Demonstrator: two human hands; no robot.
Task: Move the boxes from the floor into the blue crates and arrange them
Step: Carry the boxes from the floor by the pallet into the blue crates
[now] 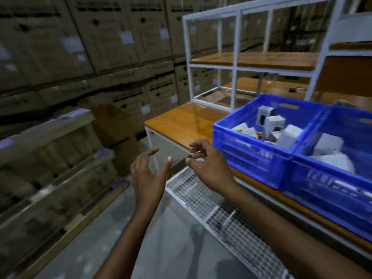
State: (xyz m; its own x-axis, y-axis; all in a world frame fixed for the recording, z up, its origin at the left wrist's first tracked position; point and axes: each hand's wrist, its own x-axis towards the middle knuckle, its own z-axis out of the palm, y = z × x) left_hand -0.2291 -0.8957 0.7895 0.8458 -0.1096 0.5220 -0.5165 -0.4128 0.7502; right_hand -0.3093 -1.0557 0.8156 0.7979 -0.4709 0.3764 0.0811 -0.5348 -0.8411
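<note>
Both hands are raised side by side at centre frame, and neither holds or touches anything. The left hand (pixel 149 176) has its fingers spread and only lightly bent, palm turned inward. The right hand (pixel 209 168) has its fingers loosely curled, thumb tip near the forefinger but pinching nothing. The near blue crate (pixel 249 158) lies just right of the right hand and slightly above it in the frame, so the right hand is plainly the nearer one. The second blue crate (pixel 330 182) stands against the first crate's far side, and the pair forms a row along the front edge of the wooden table (pixel 181 121), from mid-frame toward the lower right. Small white boxes (pixel 274 122) already lie in both crates, tumbled at mixed angles rather than aligned. No such box appears on the visible floor (pixel 124 238), so those left to move are out of view. With both hands empty, the next step is probably either a reach down for another box or a rightward reach to straighten the crate contents. Below the table edge runs a wire-mesh rack (pixel 201 198), a white frame shelf (pixel 237 57) stands on the table at upper right, and stacked cardboard cartons (pixel 80 41) fill the left.
</note>
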